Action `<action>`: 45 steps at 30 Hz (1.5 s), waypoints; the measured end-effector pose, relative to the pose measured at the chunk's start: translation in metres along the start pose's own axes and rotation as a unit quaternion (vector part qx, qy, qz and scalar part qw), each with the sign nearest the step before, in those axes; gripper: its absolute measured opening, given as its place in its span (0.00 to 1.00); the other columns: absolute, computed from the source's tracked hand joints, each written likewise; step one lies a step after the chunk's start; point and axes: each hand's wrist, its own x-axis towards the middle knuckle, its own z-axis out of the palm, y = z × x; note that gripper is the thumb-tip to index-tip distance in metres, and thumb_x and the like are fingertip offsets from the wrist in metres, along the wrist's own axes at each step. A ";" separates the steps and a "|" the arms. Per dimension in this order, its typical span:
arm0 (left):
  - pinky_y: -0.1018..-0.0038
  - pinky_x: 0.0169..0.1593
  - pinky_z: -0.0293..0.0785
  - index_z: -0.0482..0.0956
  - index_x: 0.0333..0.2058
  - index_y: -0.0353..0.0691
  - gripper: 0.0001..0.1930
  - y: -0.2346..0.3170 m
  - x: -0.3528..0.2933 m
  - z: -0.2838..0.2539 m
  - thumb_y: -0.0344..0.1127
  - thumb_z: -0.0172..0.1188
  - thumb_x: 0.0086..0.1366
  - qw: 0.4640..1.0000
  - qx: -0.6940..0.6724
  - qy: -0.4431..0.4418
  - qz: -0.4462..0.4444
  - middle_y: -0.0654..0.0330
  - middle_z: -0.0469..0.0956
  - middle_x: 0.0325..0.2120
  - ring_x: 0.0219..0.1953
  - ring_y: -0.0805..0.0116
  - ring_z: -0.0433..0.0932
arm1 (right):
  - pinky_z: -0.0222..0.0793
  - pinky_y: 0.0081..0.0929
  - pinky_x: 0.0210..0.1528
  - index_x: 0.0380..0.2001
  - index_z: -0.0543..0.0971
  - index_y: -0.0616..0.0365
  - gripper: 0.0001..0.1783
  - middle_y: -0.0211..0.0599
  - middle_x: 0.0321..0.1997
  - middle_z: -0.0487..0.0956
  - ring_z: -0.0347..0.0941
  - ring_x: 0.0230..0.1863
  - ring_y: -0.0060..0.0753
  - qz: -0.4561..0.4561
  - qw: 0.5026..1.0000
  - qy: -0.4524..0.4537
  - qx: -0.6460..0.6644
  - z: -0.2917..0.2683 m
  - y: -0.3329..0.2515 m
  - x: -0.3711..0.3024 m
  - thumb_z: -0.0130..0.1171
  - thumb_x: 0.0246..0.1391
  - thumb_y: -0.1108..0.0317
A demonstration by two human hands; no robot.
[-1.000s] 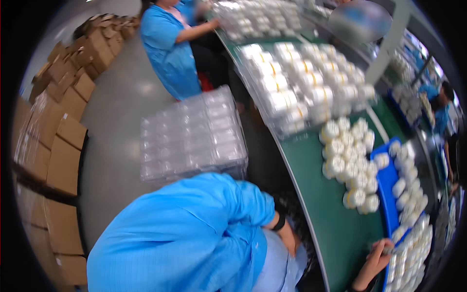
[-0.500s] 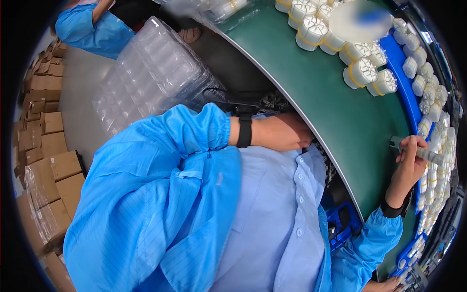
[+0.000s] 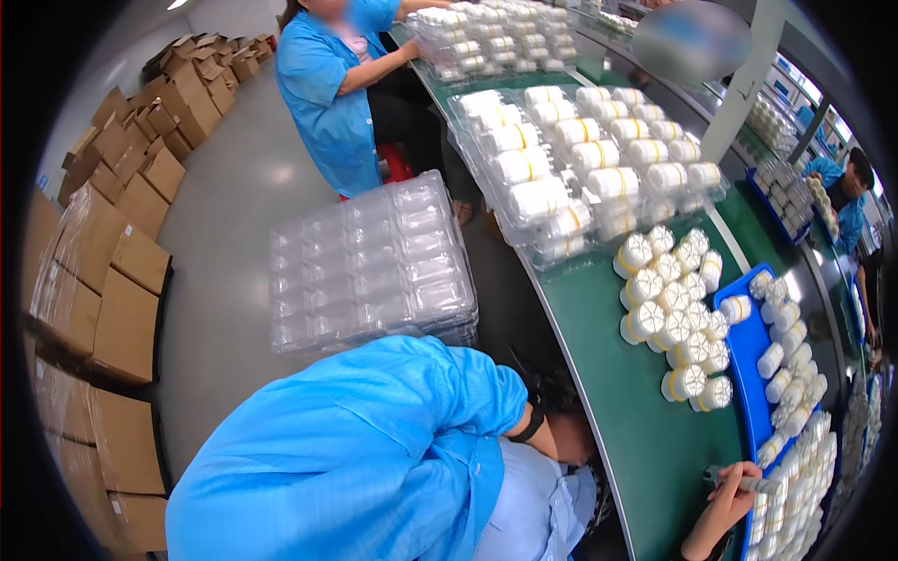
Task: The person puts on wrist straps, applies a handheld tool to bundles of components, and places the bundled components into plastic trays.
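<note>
right hand (image 3: 728, 503) grips a small grey tool (image 3: 748, 482), long axis toward white cylinders (image 3: 795, 486) just beside; left hand (image 3: 572, 439) tucked close, grip unclear

Right hand (image 3: 730, 493) grips grey tool (image 3: 748, 483), seemingly, beside blue tray (image 3: 744, 355).

- Loose bright-blue fabric work coat sleeve (image 3: 365, 449) covering the left arm
- Black band-shaped wristwatch (image 3: 535, 421) at the left wrist
- Pale-blue shirt front (image 3: 543, 510) beneath the coat
</note>
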 end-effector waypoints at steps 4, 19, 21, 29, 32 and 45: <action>0.54 0.45 0.79 0.84 0.38 0.36 0.14 -0.007 0.004 0.022 0.41 0.60 0.61 0.997 -0.075 0.018 0.019 0.47 0.83 0.38 0.41 0.47 0.81 | 0.63 0.23 0.29 0.27 0.75 0.64 0.17 0.36 0.35 0.79 0.68 0.26 0.21 0.012 0.998 -0.002 -0.054 0.008 -0.050 -0.009 0.57 0.69 0.63; 0.54 0.48 0.79 0.80 0.48 0.35 0.24 -0.007 0.006 -0.004 0.47 0.66 0.58 0.994 -0.069 -0.076 -0.029 0.43 0.81 0.42 0.43 0.43 0.81 | 0.65 0.26 0.31 0.26 0.72 0.62 0.19 0.38 0.35 0.80 0.71 0.27 0.24 0.006 0.999 -0.002 -0.045 0.012 -0.053 -0.008 0.56 0.71 0.61; 0.54 0.48 0.79 0.80 0.47 0.35 0.25 -0.010 0.006 0.005 0.48 0.67 0.57 0.996 -0.047 -0.067 -0.018 0.43 0.82 0.42 0.43 0.43 0.81 | 0.65 0.25 0.31 0.27 0.72 0.62 0.19 0.38 0.35 0.80 0.71 0.27 0.24 -0.007 0.999 -0.004 -0.051 0.011 -0.053 -0.008 0.56 0.71 0.61; 0.54 0.48 0.79 0.80 0.47 0.35 0.24 -0.009 0.006 0.005 0.46 0.67 0.57 0.994 -0.044 -0.098 -0.022 0.43 0.82 0.42 0.43 0.43 0.81 | 0.64 0.23 0.29 0.29 0.73 0.60 0.16 0.37 0.34 0.79 0.70 0.26 0.21 0.014 0.999 -0.003 -0.052 0.010 -0.052 -0.009 0.56 0.71 0.62; 0.54 0.50 0.79 0.81 0.46 0.34 0.23 -0.009 0.012 0.010 0.45 0.66 0.56 0.993 -0.068 -0.097 -0.014 0.43 0.81 0.42 0.45 0.43 0.81 | 0.69 0.27 0.33 0.35 0.76 0.61 0.12 0.40 0.36 0.81 0.74 0.30 0.28 0.004 0.997 -0.002 -0.074 0.000 -0.046 -0.012 0.56 0.70 0.62; 0.56 0.54 0.75 0.81 0.46 0.34 0.15 -0.007 0.006 -0.002 0.34 0.58 0.63 0.993 -0.108 -0.039 -0.007 0.44 0.80 0.46 0.47 0.45 0.78 | 0.50 0.12 0.21 0.36 0.71 0.55 0.10 0.26 0.28 0.69 0.57 0.21 0.11 0.025 1.000 0.012 -0.010 0.010 -0.024 -0.004 0.52 0.72 0.63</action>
